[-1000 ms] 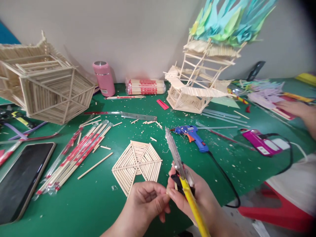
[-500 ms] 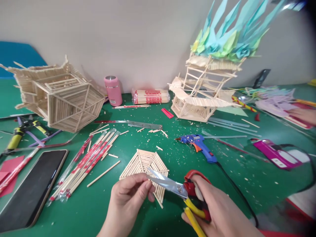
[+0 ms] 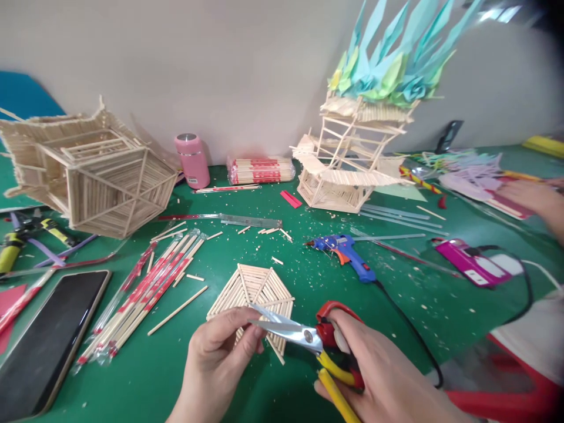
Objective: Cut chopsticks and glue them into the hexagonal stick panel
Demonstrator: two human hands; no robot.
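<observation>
My right hand (image 3: 374, 358) grips scissors (image 3: 299, 333) with a red handle. Yellow handle parts (image 3: 337, 376) show under its fingers; I cannot tell if they belong to a second tool. The scissor blades are slightly apart and point left, their tips at the fingers of my left hand (image 3: 224, 352). That hand is closed in a pinch, and whatever is between its thumb and forefinger is too small or hidden to make out. Just behind the blades, a flat many-sided panel of thin wooden sticks (image 3: 255, 282) lies on the green table (image 3: 145, 382), partly covered by hand and scissors.
A blue glue gun (image 3: 343, 252) lies right of the panel, its cord trailing forward. Packaged chopsticks (image 3: 145, 294) and a phone (image 3: 57, 335) are at left. Behind stand two stick models (image 3: 123, 182) (image 3: 343, 176) and a pink flask (image 3: 192, 161). Another person's hand (image 3: 529, 197) is far right.
The whole view has shifted, so most things sit a little farther left. Both hands keep their hold, with the scissor tips still at my left fingers. The other person's hand shows more.
</observation>
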